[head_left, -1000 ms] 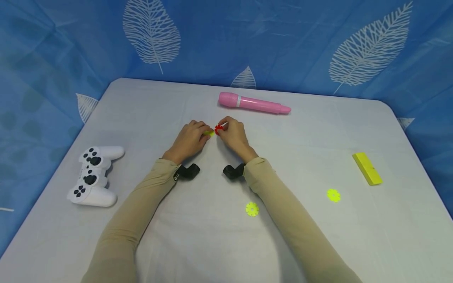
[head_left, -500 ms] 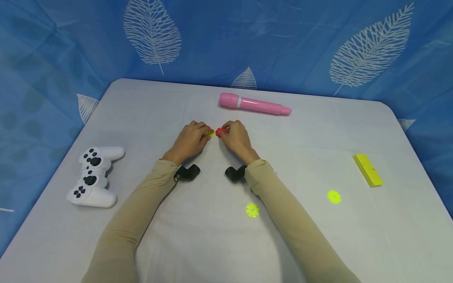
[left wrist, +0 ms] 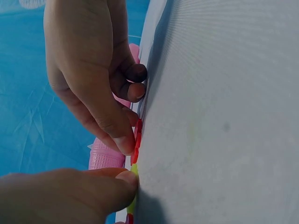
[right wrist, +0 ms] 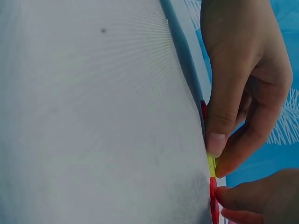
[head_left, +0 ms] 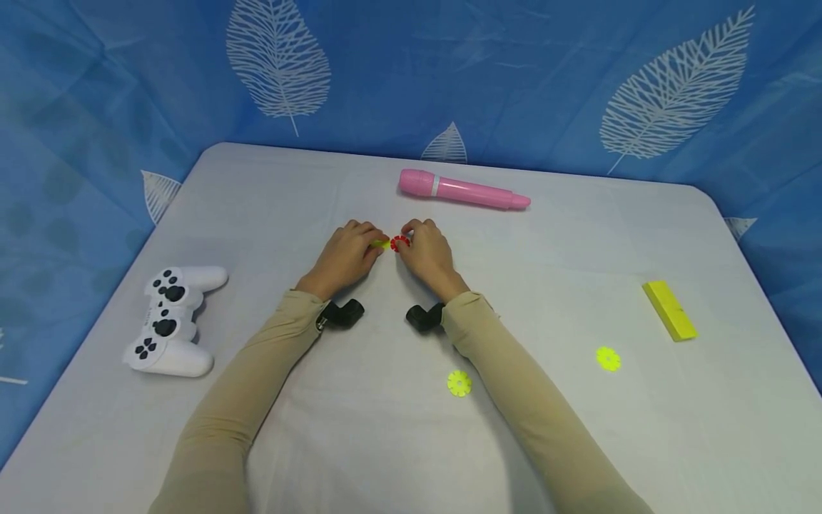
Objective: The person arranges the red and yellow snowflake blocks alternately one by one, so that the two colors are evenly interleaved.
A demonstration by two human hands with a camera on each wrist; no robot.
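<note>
Near the middle of the table, in the head view, my left hand [head_left: 345, 255] pinches a yellow notched disc [head_left: 382, 244] between thumb and fingers. My right hand [head_left: 427, 255] holds a red notched disc [head_left: 400, 243] by its edge, right up against the yellow one. Both wrist views show the red disc [right wrist: 214, 200] and yellow disc [right wrist: 211, 166] in line, edge to edge, low over the cloth. Beyond the yellow disc, a second red piece [right wrist: 203, 110] peeks out from behind my left hand; the rest of it is hidden.
A pink toy microphone [head_left: 464, 190] lies beyond the hands. At left is a white game controller [head_left: 172, 321]. Two loose yellow discs, a nearer disc [head_left: 459, 383] and a farther-right disc [head_left: 608, 359], lie near my right forearm, with a yellow block [head_left: 669, 310] at far right.
My right hand has drawn slightly toward me with the red disc, then edged left, bringing it against the yellow disc. The left hand stays in place, gripping the yellow disc.
</note>
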